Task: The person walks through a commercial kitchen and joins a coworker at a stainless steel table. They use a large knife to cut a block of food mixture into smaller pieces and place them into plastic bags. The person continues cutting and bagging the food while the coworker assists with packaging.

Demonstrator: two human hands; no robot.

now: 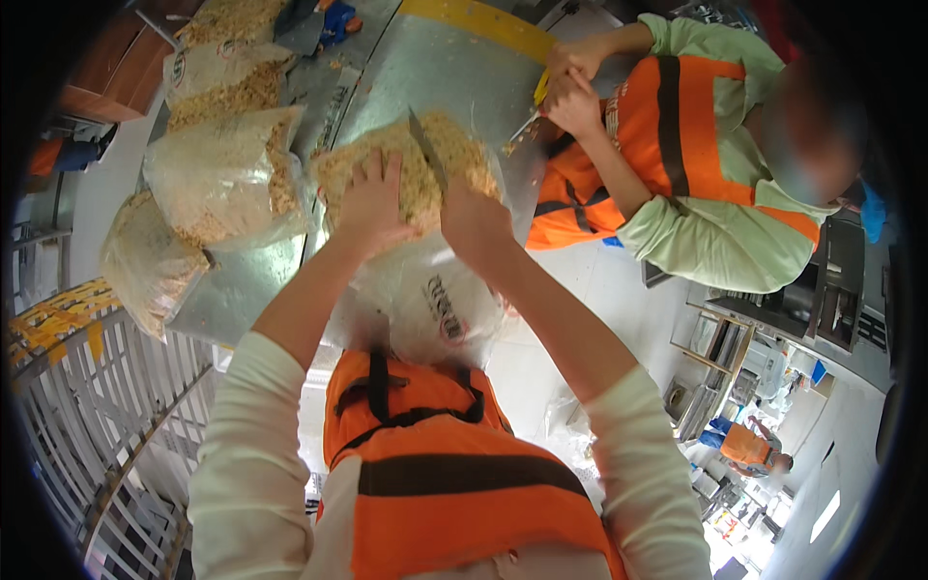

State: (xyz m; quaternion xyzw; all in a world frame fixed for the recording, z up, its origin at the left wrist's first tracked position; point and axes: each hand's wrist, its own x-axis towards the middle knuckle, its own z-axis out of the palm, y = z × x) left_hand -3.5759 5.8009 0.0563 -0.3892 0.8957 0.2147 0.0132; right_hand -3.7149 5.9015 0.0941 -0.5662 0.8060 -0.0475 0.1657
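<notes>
A clear plastic bag [464,308] with printed writing lies before me on the metal table [275,286], its lower part hanging over the near edge. Golden, crumbly flakes [377,145] fill its far part. My left hand [373,199] presses flat on the flakes with fingers spread. In my right hand [475,217] is a knife, its blade [428,148] lying across the flakes and pointing away from me. Whether the blade touches the flakes or the film over them, I cannot tell.
Several filled plastic bags [225,177] stand at the left of the table. A co-worker [674,145] in an orange apron stands at the right, hands together around a yellow handle [541,87]. Metal racks [123,435] are at lower left. Another person [750,444] is far off at lower right.
</notes>
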